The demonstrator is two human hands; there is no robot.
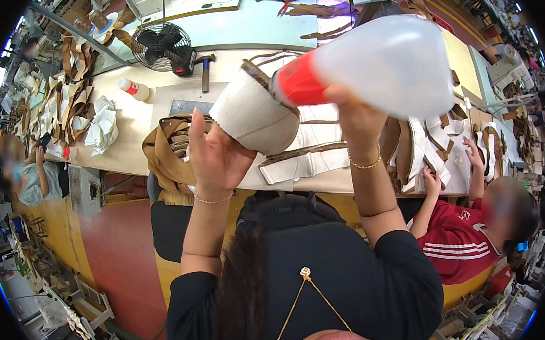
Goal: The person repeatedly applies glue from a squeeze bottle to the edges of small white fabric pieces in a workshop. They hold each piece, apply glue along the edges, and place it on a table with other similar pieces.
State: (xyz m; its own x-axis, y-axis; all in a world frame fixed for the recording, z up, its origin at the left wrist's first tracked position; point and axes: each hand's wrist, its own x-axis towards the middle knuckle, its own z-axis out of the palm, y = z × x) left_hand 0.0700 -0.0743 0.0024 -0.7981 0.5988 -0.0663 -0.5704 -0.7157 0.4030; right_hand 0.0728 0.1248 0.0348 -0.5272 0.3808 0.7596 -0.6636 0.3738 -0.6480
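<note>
My left hand (213, 154) holds up a cream wedge shoe sole (253, 113) with tan straps, gripping it from the left side. My right hand (355, 112) grips a translucent white squeeze bottle (391, 64) with a red cap (298, 81), tipped sideways so the cap end meets the top of the sole. Both hands are raised close to the camera above the workbench (124, 133).
Tan leather straps and white sole parts (313, 161) lie on the bench. A small black fan (161, 46), a hammer (205, 70) and a small white bottle (134, 88) stand farther back. A person in a red shirt (461, 245) sits at right; another person (23, 175) sits at left.
</note>
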